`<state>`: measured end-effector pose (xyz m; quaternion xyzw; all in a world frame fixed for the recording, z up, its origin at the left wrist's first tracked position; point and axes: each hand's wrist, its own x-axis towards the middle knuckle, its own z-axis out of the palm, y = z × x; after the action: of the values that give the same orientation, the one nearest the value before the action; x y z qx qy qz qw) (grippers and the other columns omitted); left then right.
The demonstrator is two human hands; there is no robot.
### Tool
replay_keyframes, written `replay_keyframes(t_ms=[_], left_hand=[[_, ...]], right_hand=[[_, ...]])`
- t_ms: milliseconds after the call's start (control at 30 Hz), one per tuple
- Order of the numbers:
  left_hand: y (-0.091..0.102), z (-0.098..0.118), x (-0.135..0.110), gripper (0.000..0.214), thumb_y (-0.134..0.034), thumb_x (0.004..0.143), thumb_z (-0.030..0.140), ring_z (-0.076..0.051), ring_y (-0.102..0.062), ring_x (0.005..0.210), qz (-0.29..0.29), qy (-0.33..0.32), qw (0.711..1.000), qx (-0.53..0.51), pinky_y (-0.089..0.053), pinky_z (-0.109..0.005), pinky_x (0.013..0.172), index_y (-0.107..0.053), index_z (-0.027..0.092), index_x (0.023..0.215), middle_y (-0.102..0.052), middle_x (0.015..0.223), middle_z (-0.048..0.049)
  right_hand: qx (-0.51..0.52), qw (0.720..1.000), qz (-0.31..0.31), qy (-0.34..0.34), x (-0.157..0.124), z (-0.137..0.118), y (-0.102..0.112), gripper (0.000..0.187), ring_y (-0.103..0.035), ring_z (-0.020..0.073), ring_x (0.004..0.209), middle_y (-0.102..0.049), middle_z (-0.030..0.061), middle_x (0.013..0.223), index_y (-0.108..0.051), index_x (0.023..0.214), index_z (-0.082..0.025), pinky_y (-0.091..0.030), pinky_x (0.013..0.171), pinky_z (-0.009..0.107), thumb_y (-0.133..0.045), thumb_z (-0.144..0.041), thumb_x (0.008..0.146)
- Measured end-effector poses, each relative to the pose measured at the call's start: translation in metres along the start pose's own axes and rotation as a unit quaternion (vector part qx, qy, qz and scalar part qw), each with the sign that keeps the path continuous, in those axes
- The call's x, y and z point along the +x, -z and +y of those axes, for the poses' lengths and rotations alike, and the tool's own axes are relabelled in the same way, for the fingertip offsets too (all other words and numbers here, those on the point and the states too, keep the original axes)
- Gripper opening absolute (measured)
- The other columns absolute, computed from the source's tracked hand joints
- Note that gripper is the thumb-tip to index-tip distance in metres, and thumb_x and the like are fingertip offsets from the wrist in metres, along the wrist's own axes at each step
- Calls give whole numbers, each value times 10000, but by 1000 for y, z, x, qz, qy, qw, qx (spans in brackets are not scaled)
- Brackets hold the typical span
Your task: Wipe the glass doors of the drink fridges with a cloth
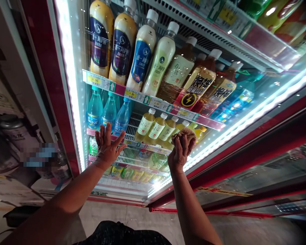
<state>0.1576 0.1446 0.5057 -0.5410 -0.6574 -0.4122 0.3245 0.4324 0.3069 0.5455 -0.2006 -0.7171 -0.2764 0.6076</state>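
Observation:
My left hand (107, 149) is raised with its fingers spread, in front of the blue bottles (109, 110) on the cooler's lower shelf; it holds nothing. My right hand (179, 154) grips a crumpled brown cloth (185, 135), up in front of a row of yellowish tea bottles (156, 127). Both hands are before the lit drinks cooler, whose glass shows faint reflections. Whether either palm touches the glass I cannot tell.
Tall bottles (144, 51) fill the upper shelf above price labels (132, 94). Bright light strips (70, 78) run inside the red frame (42, 51). At left stand dark containers (14, 139). Another red-framed cooler (257, 170) is at right, over a grey floor (132, 214).

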Motion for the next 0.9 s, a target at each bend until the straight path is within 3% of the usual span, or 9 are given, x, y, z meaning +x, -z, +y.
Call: replay_keyframes(t_ms=[167,400,567,667,833,900], left_hand=[[0,-4,-2,1001,-786,852,382,-390,82,1611,-7,-10,1000,-2,-123,-706,1269,-143,520,1607,155,1753,-17],[6,-5,-3,985,-762,872,394,-388,81,1610,-20,-22,999,-22,-103,-688,1280,-126,498,1617,151,1754,-22],[12,-13,-5,921,-707,917,370,-327,65,1621,-23,-51,998,-6,-101,-603,1310,-130,454,1630,105,1760,-23],[14,-19,-6,912,-703,918,338,-311,19,1624,-31,-62,998,0,-119,-567,1318,-142,447,1630,56,1761,-16],[18,-25,-7,909,-702,915,317,-306,-14,1619,-39,-66,997,-12,-135,-542,1325,-151,441,1627,12,1750,-11],[20,-27,-7,902,-698,917,305,-299,-30,1619,-41,-70,997,-16,-139,-527,1327,-157,429,1629,-11,1748,-15]], right_hand=[[-5,999,-41,-4,-7,-20,-3,611,-238,334,1610,-527,117,1585,-480,1548,-286,-324,1254,675,-503,-35,991],[7,999,-18,-28,28,-40,-19,564,-237,361,1609,-538,107,1568,-503,1528,-316,-326,1217,741,-478,-83,1015],[32,998,-54,20,10,-79,-31,596,-220,292,1620,-575,52,1550,-523,1515,-327,-307,1282,621,-495,-46,990],[31,996,-70,37,14,-81,-32,551,-216,283,1622,-600,54,1526,-577,1466,-316,-302,1286,611,-492,-48,992],[15,1000,-16,10,29,-73,-37,529,-230,306,1616,-545,109,1573,-550,1493,-286,-301,1269,657,-507,-83,1007],[13,999,-27,21,24,-78,-36,525,-215,302,1620,-569,116,1548,-554,1488,-275,-307,1269,648,-507,-76,1004]])
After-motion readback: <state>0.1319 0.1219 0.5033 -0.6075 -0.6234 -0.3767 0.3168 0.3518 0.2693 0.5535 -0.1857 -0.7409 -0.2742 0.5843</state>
